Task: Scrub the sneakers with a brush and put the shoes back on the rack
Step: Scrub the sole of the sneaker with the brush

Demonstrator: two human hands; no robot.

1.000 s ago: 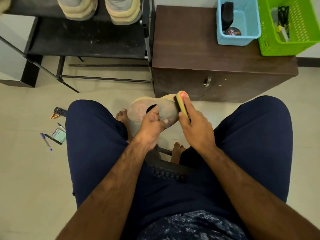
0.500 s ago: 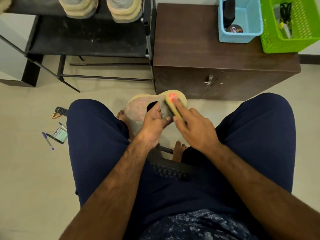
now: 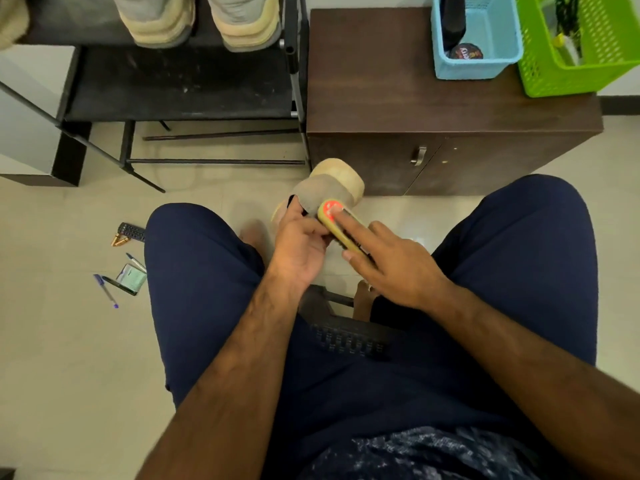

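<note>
I sit with a beige-grey sneaker (image 3: 334, 183) held up between my knees, its pale sole end pointing away from me. My left hand (image 3: 299, 240) grips the shoe at its dark opening. My right hand (image 3: 391, 263) holds a yellow brush (image 3: 337, 221) with a red-orange end, index finger laid along its back, pressing it against the sneaker's near side. Two more sneakers (image 3: 199, 19) stand on the black shoe rack (image 3: 180, 84) at the top left.
A dark brown cabinet (image 3: 433, 109) stands right of the rack, carrying a blue basket (image 3: 498, 60) and a green basket (image 3: 561, 74). On the floor at left lie a remote (image 3: 131, 232), pens (image 3: 105, 291) and a small packet (image 3: 131, 278). A black stool (image 3: 346, 336) shows under me.
The sneaker has been turned so its sole end now points away from me. The brush has slid from the shoe's far edge down toward me, onto the near side.
</note>
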